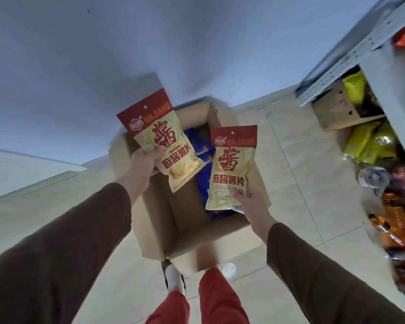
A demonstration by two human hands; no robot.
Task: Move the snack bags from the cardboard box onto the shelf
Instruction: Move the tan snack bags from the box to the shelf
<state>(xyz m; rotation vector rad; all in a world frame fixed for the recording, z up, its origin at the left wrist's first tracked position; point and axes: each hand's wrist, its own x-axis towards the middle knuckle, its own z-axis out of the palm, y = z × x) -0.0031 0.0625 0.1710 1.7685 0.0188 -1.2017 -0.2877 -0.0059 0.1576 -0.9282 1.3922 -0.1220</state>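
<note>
An open cardboard box (pixel 173 213) stands on the tiled floor in front of my feet. Blue snack bags (pixel 202 178) lie inside it on the right side. My left hand (pixel 143 163) grips a cream snack bag with a red top (pixel 164 139) above the box's left part. My right hand (pixel 251 204) holds a second, matching cream and red snack bag (pixel 232 167) by its lower edge, above the box's right part. The white metal shelf (pixel 360 45) rises at the right, stocked with yellow, red and orange packets.
A smaller cardboard box (pixel 337 111) sits on a low shelf level beside yellow bags (pixel 369 142). Bottles (pixel 372 177) and orange packets (pixel 398 228) crowd the shelf's near end. A grey wall runs behind the box. My legs in red trousers (pixel 211 298) stand at the box's near edge.
</note>
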